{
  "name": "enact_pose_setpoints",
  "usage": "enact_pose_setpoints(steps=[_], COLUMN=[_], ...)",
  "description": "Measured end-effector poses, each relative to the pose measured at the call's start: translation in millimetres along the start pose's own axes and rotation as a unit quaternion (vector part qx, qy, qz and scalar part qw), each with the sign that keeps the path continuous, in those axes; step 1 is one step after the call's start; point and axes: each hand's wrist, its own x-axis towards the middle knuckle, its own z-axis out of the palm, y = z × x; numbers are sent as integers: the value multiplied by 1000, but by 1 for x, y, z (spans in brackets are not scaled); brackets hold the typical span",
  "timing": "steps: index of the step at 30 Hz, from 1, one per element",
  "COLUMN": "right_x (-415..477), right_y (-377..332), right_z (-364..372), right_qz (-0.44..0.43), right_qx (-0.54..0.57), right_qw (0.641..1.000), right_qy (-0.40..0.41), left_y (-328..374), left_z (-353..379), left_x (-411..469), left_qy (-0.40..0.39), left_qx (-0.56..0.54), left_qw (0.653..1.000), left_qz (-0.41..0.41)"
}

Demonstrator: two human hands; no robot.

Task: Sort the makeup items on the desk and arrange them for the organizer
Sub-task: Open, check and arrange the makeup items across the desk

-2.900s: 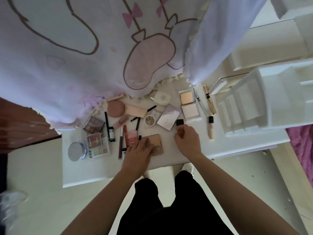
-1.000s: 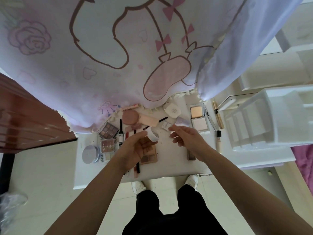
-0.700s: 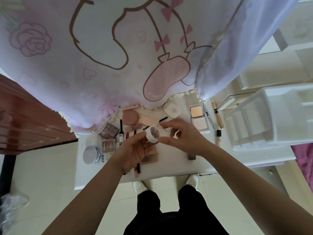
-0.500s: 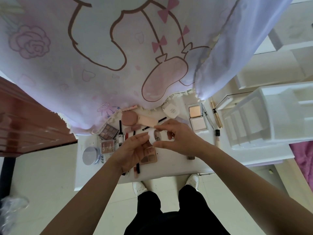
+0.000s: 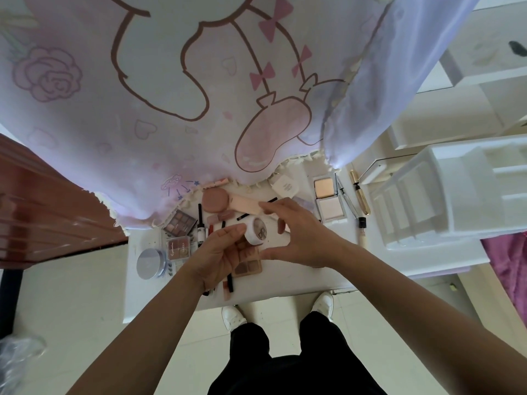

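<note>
White and round, the jar is pinched in the left grip, thumb on its rim and fingers curled beneath. It is held up over the middle of the desk with its printed lid tilted toward the camera. The right grip is spread in an arch round the jar, forefinger above and thumb below. Whether any finger touches the lid I cannot tell.

Right under both grips lies a brown palette, with pencils beside it. To the left sits a silver tin. Farther back, a round compact lies at the hem of the curtain. To the right are an open compact and a gold tube, then the organizer.

The step in hand looks like sorting: the jar is being checked, perhaps its lid tested, before it gets a place. Most items lie mixed, so the task seems early. Next, the jar wants one firm hold and a set-down among like things, probably the compacts. It should land clear of the loose pencils, which would likely roll at a nudge.
</note>
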Motion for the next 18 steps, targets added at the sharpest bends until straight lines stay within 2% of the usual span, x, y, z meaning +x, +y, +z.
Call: enact_pose_setpoints(steps=[3,8,11,13,18], right_x=[-1,0,-4,-4,-3], right_y=[0,2,0,-2,1], right_z=[0,0,-1,-1,1], right_qz=[27,-24,9,25,-20], right_qx=[-4,-1,3,2,12], right_qw=[999,999,1000,999,999], right_qy=[32,30,9,28,32], left_y=[2,2,1,1,0], left_z=[1,2,-2,0,2], left_x=[-1,-3,-2,-4,-4], left_qy=[-13,-11,-15,-34,-25], left_qx=[10,20,23,35,46], left_qw=[1000,1000,1000,999,999], left_qz=[4,-3,-4,-4,-5])
